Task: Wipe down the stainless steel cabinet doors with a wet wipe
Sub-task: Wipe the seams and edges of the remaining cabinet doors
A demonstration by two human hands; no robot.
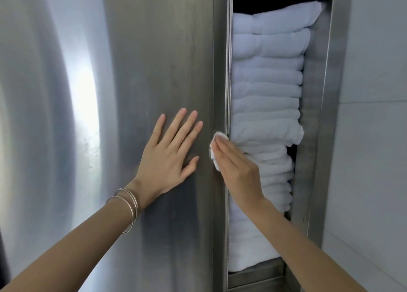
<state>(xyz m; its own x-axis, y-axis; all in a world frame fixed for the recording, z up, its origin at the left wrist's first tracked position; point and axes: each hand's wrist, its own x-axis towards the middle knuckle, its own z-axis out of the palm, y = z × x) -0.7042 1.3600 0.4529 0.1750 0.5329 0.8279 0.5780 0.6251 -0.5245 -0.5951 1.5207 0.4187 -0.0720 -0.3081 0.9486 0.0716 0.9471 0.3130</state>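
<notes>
A tall stainless steel cabinet door [158, 60] fills the middle of the view. My left hand [169, 153] lies flat on it with fingers spread, several thin bangles on the wrist. My right hand [235, 166] presses a small white wet wipe [214, 150] with straight fingers against the narrow steel edge strip [220, 71] at the door's right side. Part of the wipe is hidden under my fingers.
Right of the strip, an open steel compartment holds a tall stack of folded white towels [266, 89]. Its right steel frame [330, 93] meets a white tiled wall [374, 137]. A shiny curved steel surface [55, 93] lies to the left.
</notes>
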